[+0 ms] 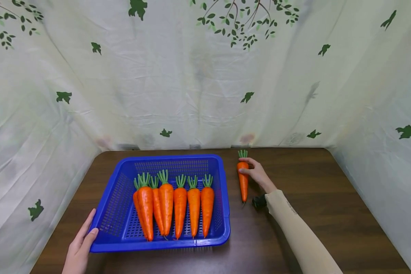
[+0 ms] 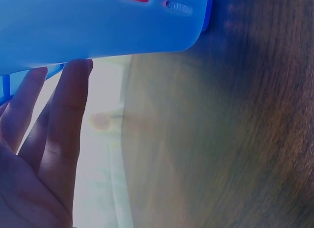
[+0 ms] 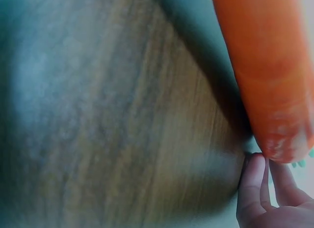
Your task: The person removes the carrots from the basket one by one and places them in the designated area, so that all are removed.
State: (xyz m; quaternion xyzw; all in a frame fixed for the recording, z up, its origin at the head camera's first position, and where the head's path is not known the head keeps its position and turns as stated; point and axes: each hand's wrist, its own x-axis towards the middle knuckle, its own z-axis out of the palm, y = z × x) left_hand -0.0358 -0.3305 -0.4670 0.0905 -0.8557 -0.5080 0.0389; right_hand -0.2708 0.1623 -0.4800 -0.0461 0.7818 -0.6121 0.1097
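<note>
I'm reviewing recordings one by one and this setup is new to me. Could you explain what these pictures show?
There is no machine here: a person works with two bare hands. The wide picture comes from a camera on the person's head, looking forward and down; the two closer ones come from cameras worn on the left and right wrists. On the brown table is a blue basket holding seven carrots. The left hand touches the basket's near left corner. The right hand grips another carrot just right of the basket, its green stalks pointing away from the person. A pale, leaf-patterned sheet hangs behind.
</note>
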